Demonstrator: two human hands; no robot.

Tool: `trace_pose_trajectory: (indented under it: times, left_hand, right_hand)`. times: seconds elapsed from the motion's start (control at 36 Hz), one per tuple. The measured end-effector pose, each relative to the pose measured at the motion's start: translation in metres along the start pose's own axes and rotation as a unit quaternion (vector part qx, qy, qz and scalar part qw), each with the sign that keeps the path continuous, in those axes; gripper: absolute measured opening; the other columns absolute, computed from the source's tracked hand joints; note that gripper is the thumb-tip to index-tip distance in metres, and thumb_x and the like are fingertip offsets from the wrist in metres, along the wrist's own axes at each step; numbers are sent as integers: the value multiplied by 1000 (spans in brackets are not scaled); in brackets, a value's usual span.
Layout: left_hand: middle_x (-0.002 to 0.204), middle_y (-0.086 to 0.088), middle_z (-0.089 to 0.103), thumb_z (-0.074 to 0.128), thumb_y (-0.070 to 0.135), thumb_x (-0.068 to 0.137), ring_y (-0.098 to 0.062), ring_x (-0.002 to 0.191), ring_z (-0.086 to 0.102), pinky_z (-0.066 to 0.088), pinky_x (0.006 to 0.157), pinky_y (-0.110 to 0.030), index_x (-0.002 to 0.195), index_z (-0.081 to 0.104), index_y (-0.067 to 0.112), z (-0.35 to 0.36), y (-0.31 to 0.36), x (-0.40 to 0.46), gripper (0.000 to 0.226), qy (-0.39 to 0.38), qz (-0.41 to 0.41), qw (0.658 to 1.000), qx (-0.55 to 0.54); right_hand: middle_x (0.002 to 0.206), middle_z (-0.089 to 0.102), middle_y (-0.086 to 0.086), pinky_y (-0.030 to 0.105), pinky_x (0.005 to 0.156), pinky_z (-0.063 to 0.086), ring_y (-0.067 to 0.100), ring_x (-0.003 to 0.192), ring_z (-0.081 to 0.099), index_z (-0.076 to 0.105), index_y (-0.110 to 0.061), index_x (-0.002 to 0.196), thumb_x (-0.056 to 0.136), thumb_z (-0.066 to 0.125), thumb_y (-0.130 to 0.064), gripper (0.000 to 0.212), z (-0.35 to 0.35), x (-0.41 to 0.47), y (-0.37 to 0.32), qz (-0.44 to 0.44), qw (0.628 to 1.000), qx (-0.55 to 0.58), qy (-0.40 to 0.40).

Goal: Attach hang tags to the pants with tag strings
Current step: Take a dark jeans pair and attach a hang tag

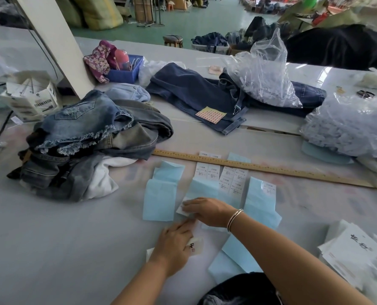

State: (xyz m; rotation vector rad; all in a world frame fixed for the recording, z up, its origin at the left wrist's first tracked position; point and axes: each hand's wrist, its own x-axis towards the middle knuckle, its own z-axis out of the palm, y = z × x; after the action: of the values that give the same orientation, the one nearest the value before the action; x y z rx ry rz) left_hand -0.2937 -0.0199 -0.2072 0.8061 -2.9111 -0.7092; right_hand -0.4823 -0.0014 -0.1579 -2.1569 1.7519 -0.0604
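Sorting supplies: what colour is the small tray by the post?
Blue tray, clearest in the head view.

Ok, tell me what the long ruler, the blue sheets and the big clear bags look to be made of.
Ruler: apparently wood, matte tan with printed marks. Blue sheets: thin paper, probably; flat, matte, creased folds. Clear bags: thin plastic film; glossy, see-through, crinkled.
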Motion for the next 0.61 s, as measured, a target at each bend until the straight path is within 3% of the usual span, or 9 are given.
trace_pose_trajectory:
  times: [0.11,0.22,0.36,0.5,0.61]
  left_hand:
    - [157,27,9,46,32,89,-2,138,25,26,95,-26,118,58,25,2,0,-1,32,2,1,1000,2]
    - [156,26,14,46,33,89,-1,139,23,24,93,-27,115,59,25,2,-1,0,30,0,1,1000,7]
    - [156,24,19,45,33,90,-2,140,21,26,93,-27,114,60,24,0,0,1,30,-1,-3,1000,15]
    - [157,24,15,47,33,90,-4,140,21,25,92,-28,98,60,21,2,0,1,20,-4,-7,1000,19]
    - [156,23,17,46,30,88,-4,139,23,26,92,-28,101,60,19,3,-1,2,22,-5,-9,1000,21]
  right_hand:
    - [134,57,-2,37,87,49,22,117,51,53,-22,134,97,48,-23,37,-3,-3,4,3,998,-69,14]
    - [118,62,2,36,70,46,23,107,54,62,-21,122,98,45,-30,30,1,-4,2,3,993,-106,47]
    - [100,62,0,30,58,41,20,98,55,69,-20,97,94,51,-38,26,8,2,-3,50,992,-69,92]
    - [97,61,-3,27,56,37,18,94,55,69,-24,95,91,54,-40,23,5,5,-5,70,991,-42,109]
    - [99,61,-2,29,56,40,18,96,54,69,-22,100,93,51,-39,25,4,4,-8,65,991,-52,102]
